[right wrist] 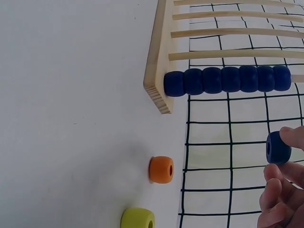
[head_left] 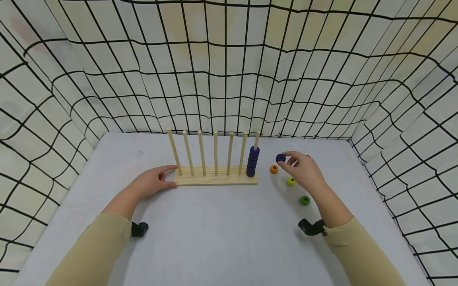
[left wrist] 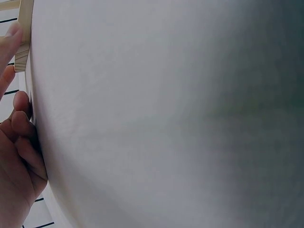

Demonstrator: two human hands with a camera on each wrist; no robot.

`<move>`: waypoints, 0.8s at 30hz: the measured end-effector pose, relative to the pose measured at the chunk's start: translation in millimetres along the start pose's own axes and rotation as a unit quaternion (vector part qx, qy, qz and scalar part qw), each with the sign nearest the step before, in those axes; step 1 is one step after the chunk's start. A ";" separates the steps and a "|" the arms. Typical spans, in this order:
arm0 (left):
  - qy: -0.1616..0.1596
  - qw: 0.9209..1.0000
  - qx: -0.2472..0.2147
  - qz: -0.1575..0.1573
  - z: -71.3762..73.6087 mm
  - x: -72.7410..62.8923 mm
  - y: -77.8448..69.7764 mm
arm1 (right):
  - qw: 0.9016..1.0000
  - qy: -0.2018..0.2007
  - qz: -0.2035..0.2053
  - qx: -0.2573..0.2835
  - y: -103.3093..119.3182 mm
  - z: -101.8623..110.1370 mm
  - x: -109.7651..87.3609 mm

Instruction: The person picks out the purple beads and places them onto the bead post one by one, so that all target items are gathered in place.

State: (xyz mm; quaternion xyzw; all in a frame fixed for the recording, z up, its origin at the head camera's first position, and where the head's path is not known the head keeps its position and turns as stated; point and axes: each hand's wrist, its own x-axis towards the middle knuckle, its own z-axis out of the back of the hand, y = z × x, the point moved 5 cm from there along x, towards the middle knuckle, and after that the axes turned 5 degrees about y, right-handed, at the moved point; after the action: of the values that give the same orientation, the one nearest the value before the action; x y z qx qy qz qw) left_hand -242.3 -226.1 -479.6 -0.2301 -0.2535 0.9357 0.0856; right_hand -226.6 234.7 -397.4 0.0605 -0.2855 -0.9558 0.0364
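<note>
A wooden peg rack point(head_left: 214, 180) stands on the table, with several upright pegs in a row. Its rightmost peg carries a stack of several dark blue beads point(head_left: 252, 162), the peg's tip showing above them. My left hand point(head_left: 150, 180) grips the left end of the rack's base, thumb at the front and fingers toward the back. Off to the rack's right and above the table, my right hand point(head_left: 302, 171) pinches one dark blue bead point(right wrist: 278, 148) between thumb and fingers. In the right wrist view that bead's hole faces the rack side.
Loose beads lie near the right hand: an orange bead point(head_left: 274, 169), a yellow-green bead point(head_left: 291, 181) and a green bead point(head_left: 305, 200). A red one point(head_left: 308, 155) is mostly hidden behind the hand. Black netting point(head_left: 225, 59) over white walls surrounds the white table point(head_left: 214, 238).
</note>
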 end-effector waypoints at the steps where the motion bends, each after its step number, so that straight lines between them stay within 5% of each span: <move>1: -0.001 1.000 0.000 -0.001 0.1 -0.1 -0.4 | 1.000 -0.001 0.001 0.002 1.1 0.4 -0.2; 24: -0.003 1.000 -0.004 -0.003 0.5 -0.5 -0.7 | 1.000 -0.020 0.011 0.003 23.4 16.1 -0.8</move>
State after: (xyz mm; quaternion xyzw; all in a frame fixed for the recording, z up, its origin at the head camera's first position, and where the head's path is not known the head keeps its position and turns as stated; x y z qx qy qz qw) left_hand -242.1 -225.9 -478.7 -0.2270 -0.2578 0.9351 0.0866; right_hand -227.2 224.0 -371.0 0.0387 -0.2895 -0.9555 0.0409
